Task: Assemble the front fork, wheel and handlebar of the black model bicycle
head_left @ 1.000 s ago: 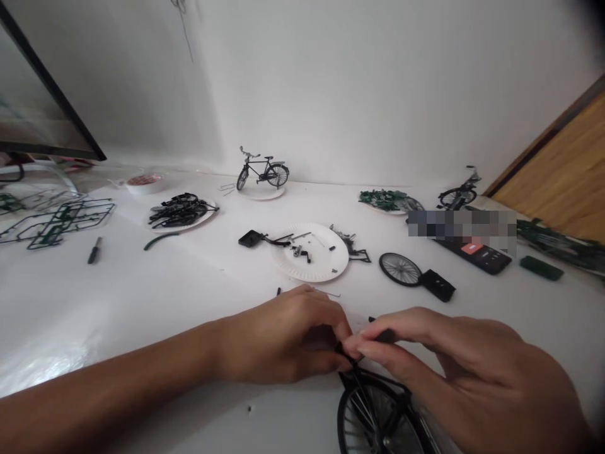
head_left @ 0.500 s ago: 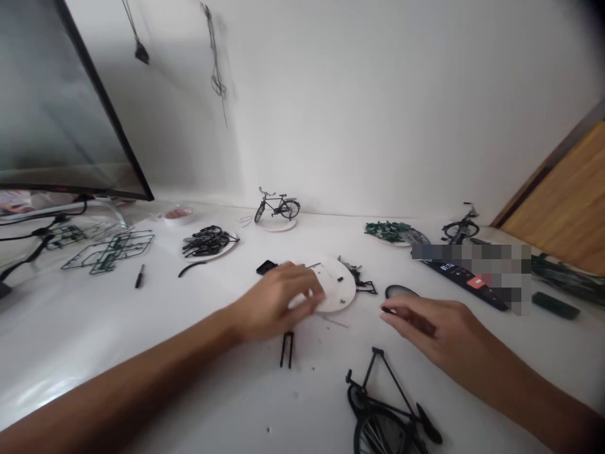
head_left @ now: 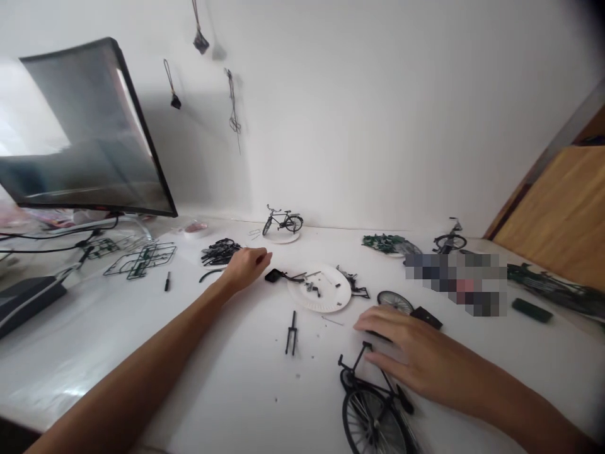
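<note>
Reaching forward, left hand (head_left: 246, 265) open near the paper plate (head_left: 326, 301); right hand (head_left: 406, 347) grip unclear. Its palm could snag the model bicycle (head_left: 353, 357), toppling it.

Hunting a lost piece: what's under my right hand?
Your right hand covers the spot beneath its palm, so that can't be seen. Visible beside it: the model bicycle frame and, just beyond, a spoked wheel with a black piece.

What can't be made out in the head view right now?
- Pixelated patch, right side: blur hides whatever lies there.
- Model bicycle: lower wheel cut off by the bottom edge.
- Spoked wheel: lower part hidden by the right hand.
- Small parts on the paper plate: too small to identify.
</note>
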Tool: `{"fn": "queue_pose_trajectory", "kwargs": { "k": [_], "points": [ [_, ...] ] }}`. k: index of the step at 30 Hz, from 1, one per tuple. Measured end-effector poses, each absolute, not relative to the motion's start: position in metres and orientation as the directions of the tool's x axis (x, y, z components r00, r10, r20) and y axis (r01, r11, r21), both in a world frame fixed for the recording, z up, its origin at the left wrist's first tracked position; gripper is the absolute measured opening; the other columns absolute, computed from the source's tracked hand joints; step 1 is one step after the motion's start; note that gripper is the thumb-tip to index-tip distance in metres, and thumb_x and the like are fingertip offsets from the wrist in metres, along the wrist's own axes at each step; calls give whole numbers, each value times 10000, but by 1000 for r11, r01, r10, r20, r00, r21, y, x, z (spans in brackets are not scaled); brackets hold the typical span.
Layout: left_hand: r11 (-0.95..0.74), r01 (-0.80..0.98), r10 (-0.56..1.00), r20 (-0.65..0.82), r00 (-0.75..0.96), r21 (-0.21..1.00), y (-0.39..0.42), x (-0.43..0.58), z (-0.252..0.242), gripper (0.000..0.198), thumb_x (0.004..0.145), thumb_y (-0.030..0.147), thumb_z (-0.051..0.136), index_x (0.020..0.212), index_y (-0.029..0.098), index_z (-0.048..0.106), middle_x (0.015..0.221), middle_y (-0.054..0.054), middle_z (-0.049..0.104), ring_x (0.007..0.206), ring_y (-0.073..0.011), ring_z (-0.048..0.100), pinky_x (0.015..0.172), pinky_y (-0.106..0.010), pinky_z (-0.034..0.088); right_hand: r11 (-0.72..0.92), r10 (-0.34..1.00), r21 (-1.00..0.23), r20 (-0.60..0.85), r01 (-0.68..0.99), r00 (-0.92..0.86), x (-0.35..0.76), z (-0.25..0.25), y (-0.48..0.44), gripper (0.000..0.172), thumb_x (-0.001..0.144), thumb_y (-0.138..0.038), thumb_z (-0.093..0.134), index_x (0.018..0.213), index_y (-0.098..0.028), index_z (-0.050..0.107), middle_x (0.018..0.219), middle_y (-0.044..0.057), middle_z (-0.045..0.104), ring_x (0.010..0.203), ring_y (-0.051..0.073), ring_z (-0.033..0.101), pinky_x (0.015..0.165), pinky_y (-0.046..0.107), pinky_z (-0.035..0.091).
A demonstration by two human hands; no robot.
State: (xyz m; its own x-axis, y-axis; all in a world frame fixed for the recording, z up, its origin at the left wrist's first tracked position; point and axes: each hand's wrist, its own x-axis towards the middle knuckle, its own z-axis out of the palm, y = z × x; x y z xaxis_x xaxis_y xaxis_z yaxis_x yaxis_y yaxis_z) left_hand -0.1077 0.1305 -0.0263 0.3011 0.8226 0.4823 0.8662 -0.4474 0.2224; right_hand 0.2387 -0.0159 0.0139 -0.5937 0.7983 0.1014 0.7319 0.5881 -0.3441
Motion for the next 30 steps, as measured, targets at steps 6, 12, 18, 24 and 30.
{"fn": "queue_pose_trajectory", "kwargs": {
  "k": [6,12,18,24,30],
  "points": [
    [-220,941,877,474,75,258,144,-129,-36,403,989,402,439,719,141,587,629,9,544,598,-122,516,637,-267,415,673,733,-269,114,689,-671,228,14,-15,136,933,-274,556,900,-229,680,1103,52,637,1054,214,583,922,382,441],
    [-110,959,914,405,-5,261,148,-134,-42,294,959,382,554,1075,119,618,1005,-60,651,858,-168,644,773,-348,556,724,674,-291,105,625,-732,224,17,-14,91,909,-195,552,846,-205,616,947,38,662,923,195,612,831,340,462],
    [-64,968,936,351,-25,241,150,-132,-42,299,957,357,564,1150,132,601,1109,-86,637,953,-192,641,835,-389,556,666,724,-427,169,612,-669,232,48,-15,170,958,-342,541,893,-218,638,909,37,683,839,184,637,772,316,497],
    [-42,969,945,325,-41,243,151,-130,-41,305,955,356,566,1161,134,598,1130,-91,633,980,-201,638,853,-402,551,805,586,-279,514,524,-626,231,46,-45,22,903,-200,619,910,-215,633,916,54,692,880,180,671,769,273,547],
    [-29,970,948,314,-50,240,151,-129,-40,307,954,356,568,1165,135,598,1140,-92,630,993,-205,635,862,-407,548,885,404,-12,517,466,-754,233,4,-74,191,891,-87,550,975,-184,692,937,78,743,874,197,714,824,286,597]
  ]
}}
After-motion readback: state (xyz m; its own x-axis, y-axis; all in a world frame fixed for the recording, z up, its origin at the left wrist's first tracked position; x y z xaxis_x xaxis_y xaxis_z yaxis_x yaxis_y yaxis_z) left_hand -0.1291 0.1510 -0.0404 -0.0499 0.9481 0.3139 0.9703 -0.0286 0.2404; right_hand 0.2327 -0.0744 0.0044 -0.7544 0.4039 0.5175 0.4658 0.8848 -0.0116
